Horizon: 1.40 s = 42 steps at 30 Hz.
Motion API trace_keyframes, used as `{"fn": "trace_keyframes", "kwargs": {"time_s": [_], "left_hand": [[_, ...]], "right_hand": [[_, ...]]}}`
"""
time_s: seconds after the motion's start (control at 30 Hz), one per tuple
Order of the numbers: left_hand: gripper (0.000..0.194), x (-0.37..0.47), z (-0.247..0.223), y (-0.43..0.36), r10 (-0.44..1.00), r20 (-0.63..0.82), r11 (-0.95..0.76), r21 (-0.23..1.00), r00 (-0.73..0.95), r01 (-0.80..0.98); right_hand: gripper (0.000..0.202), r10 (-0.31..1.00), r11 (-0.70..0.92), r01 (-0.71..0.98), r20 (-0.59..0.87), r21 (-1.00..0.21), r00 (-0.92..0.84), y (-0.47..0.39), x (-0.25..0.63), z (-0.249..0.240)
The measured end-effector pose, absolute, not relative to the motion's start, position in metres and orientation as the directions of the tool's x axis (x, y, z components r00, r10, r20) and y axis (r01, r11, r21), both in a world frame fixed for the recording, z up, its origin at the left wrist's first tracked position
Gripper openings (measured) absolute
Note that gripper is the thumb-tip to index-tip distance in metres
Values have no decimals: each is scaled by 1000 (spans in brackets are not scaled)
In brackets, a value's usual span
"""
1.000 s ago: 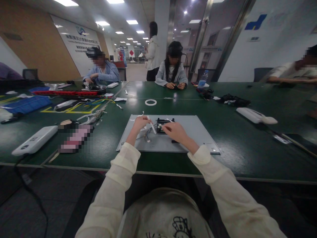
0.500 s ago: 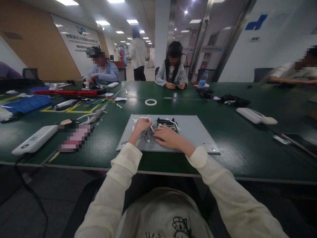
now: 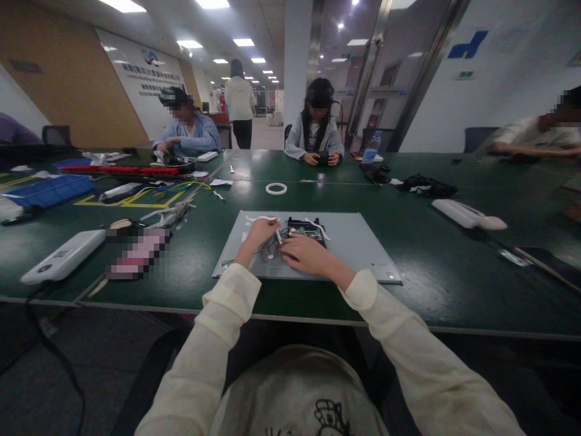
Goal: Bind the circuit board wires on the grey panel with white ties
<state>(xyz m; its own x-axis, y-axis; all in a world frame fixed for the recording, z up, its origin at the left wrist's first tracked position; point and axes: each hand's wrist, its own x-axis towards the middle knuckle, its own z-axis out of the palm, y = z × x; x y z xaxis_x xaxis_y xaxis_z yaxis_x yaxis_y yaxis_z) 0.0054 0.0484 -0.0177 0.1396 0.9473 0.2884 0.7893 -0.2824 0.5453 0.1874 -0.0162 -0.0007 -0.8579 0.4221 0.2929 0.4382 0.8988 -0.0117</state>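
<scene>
An office used as an assembly workspace; a long green table [image 3: 354,197] spreads beyond both hands; cables [image 3: 184,212] and a blue tray [image 3: 49,191] lie left of the left hand [image 3: 261,235]; past them are a company sign [image 3: 149,79], glass doors [image 3: 354,66] and ceiling light panels [image 3: 189,44].

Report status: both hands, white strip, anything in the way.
Left hand pinching white strip. Right hand at its lower end, grip unclear. Grey wires close by on grey panel, possible snag.
</scene>
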Motion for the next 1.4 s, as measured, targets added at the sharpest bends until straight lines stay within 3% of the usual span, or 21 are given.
{"fn": "trace_keyframes", "kwargs": {"time_s": [0.33,0.7,0.9,1.17,1.4], "left_hand": [[31,8,-8,45,945,299,-274,517,129,811],[21,10,-8,34,900,343,-351,200,270,915],[18,9,-23,46,916,312,-329,232,250,915],[15,11,-23,50,949,262,-246,255,178,935],[28,13,-26,54,954,295,-126,261,45,957]], "right_hand": [[20,455,888,452,312,-86,-834,-17,188,0],[22,452,885,464,289,-29,-844,-18,186,-1],[20,473,878,475,276,-65,-837,-21,186,1],[22,455,883,470,254,-1,-854,-21,183,-1],[23,460,883,469,262,-32,-848,-23,182,2]]}}
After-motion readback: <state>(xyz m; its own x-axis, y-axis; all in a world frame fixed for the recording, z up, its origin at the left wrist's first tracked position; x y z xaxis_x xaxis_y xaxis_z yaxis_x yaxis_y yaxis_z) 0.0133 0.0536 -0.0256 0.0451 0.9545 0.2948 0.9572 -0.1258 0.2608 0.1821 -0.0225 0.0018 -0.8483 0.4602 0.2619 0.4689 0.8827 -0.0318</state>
